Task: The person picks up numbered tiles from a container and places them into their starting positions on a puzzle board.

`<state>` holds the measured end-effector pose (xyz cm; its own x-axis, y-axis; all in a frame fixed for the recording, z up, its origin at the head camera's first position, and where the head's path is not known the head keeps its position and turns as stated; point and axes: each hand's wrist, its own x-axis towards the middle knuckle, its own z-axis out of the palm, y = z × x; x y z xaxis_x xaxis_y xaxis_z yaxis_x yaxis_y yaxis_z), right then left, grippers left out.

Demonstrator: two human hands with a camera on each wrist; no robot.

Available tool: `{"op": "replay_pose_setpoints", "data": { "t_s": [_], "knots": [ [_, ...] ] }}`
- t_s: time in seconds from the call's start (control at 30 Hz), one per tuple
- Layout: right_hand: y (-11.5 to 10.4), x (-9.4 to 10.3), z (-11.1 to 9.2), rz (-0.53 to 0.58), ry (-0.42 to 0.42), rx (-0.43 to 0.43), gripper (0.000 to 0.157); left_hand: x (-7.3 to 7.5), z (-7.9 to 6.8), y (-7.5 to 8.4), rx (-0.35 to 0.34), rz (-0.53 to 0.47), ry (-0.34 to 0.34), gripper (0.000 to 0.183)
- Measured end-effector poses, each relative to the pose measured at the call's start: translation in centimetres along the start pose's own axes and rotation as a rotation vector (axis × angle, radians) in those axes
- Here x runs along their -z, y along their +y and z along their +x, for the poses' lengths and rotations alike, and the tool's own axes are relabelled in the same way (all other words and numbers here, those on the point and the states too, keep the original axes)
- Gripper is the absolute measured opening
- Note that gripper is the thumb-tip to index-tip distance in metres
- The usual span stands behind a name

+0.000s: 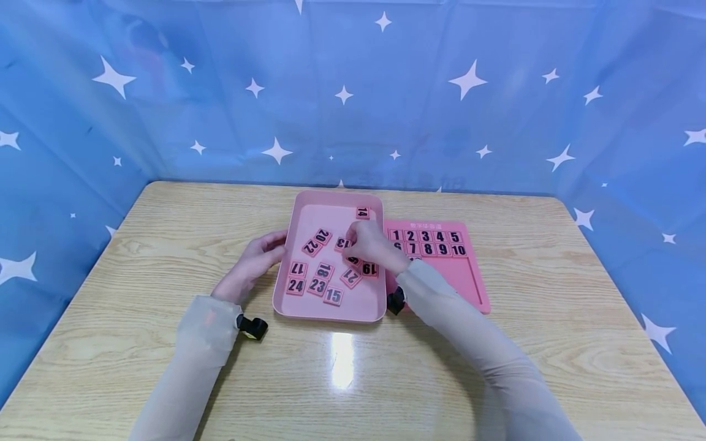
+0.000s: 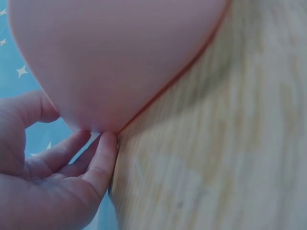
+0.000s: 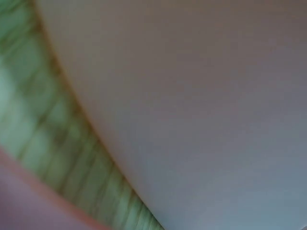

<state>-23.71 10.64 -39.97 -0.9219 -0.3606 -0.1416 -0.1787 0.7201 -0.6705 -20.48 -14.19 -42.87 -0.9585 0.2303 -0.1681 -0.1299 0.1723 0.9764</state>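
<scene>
A pink tray (image 1: 330, 311) holds loose pink number tiles, among them 17, 24, 15, 20 and 22. At the tray's left side, my left hand (image 1: 255, 262) touches the outer wall with its fingertips; the left wrist view shows these fingers (image 2: 106, 146) low against the wall. My right hand (image 1: 371, 244) reaches over the right rim and pinches the number 13 tile (image 1: 341, 244), partly covering it and a tile just below. Right of the tray lies a pink number board (image 1: 460, 275) with tiles set in its upper rows, partly hidden behind my right hand and sleeve.
The wooden table (image 1: 551, 306) carries the tray and board side by side. A blue star-patterned curtain (image 1: 353, 122) hangs behind it. Close up, the right wrist view is mostly the blurred tray wall (image 3: 206, 120), with the board's edge (image 3: 38, 196) at lower left.
</scene>
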Motion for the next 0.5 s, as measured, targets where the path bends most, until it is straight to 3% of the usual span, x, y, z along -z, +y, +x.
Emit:
{"op": "replay_pose_setpoints", "data": {
  "t_s": [0.5],
  "knots": [
    [-0.8, 2.1, -1.7, -0.007, 0.074, 0.084, 0.032, 0.0, -0.1, 0.1, 0.004, 0.003, -0.008, 0.05]
  ]
}}
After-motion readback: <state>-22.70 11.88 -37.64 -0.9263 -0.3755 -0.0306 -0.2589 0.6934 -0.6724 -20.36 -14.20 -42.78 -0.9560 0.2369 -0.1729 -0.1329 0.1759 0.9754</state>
